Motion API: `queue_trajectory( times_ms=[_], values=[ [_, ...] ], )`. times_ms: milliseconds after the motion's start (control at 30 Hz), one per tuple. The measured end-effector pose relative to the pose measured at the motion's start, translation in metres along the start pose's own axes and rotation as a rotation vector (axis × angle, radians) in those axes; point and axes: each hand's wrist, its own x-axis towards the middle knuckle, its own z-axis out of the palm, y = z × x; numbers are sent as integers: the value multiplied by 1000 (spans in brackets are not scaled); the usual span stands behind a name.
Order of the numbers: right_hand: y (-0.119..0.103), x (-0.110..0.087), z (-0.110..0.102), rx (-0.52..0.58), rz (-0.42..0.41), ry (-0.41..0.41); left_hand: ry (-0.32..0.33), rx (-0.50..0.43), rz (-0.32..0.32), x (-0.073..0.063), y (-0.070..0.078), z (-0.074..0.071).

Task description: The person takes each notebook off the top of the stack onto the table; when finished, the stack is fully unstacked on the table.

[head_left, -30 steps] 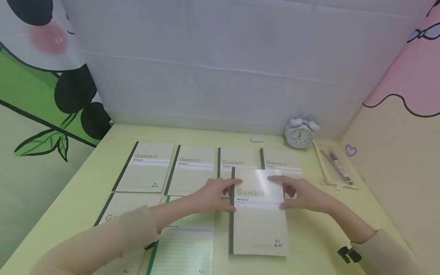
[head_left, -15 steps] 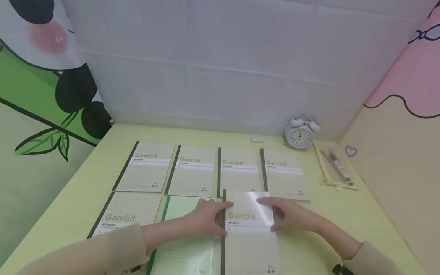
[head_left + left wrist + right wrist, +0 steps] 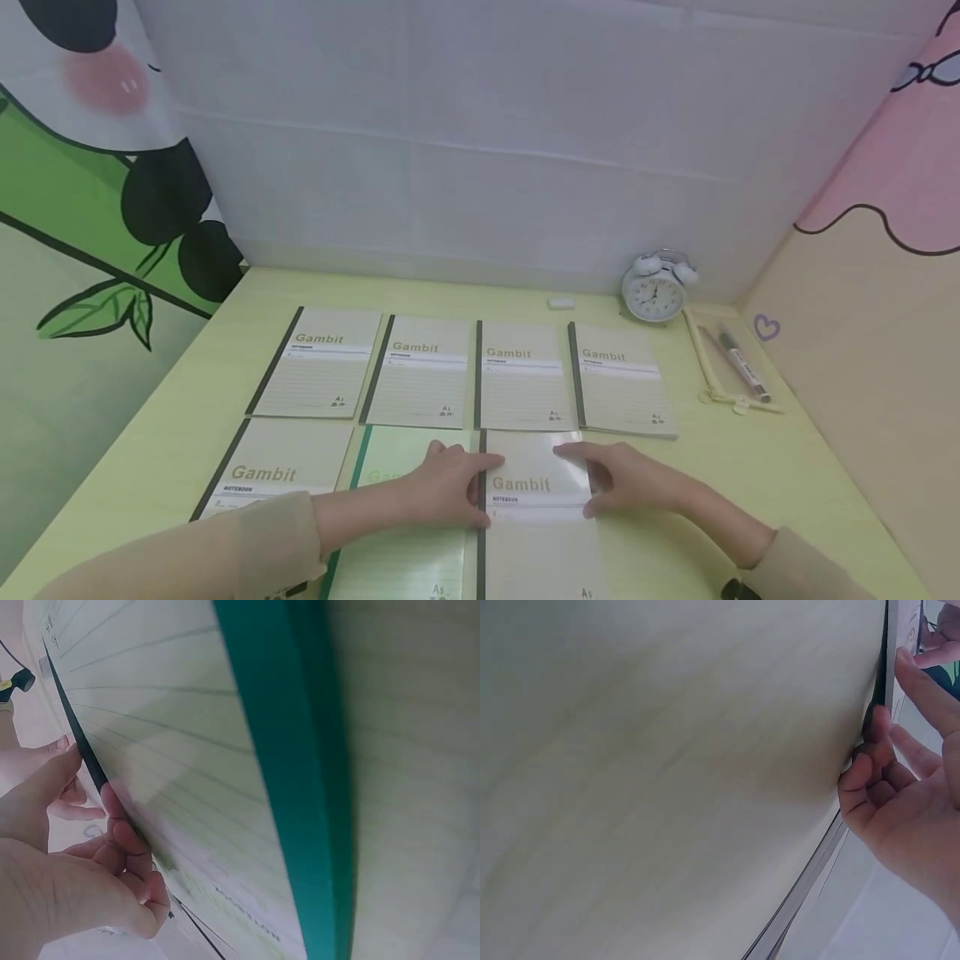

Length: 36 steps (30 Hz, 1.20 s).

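Both hands hold a pale Gambit notebook (image 3: pixel 536 533) with a dark grey spine, close over the table in the front row. My left hand (image 3: pixel 442 492) grips its spine edge, index finger on the cover, thumb lower down. On the opposite edge, my right hand (image 3: pixel 633 479) grips it with index finger on top and thumb at the side. In the right wrist view, curled fingers (image 3: pixel 862 780) sit at the notebook's edge near the tabletop. A green-spined notebook (image 3: pixel 412 550) lies just left of the held one, partly beneath my left forearm.
Several grey-spined notebooks form the back row, the rightmost notebook (image 3: pixel 622 383) directly behind my right hand. Another notebook (image 3: pixel 292 454) lies front left, partly covered by my sleeve. Behind stand a white eraser (image 3: pixel 561 304), an alarm clock (image 3: pixel 654 296) and a zip pouch (image 3: pixel 712 387) with a marker (image 3: pixel 742 365).
Both hands have brought the notebook toward me and slightly left, down from over the back row to a spot beside the green-spined one. The back-row notebooks are uncovered now.
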Motion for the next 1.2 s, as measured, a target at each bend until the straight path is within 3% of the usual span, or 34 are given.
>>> queue_trajectory(
  times_ms=[233,433,800,967,1200],
  values=[
    [3,2,0,1,4,-3,-7,-2,-16,1,1,-3],
    [3,0,-12,-10,22,21,16,-39,-1,13,-1,-15],
    [12,-8,-61,-49,-18,171,110,-100,60,50,14,-55],
    [31,-11,-83,-87,-8,279,144,-169,95,73,17,-62],
    [62,-13,-105,-89,66,379,151,-227,87,104,19,-62]
  ],
)
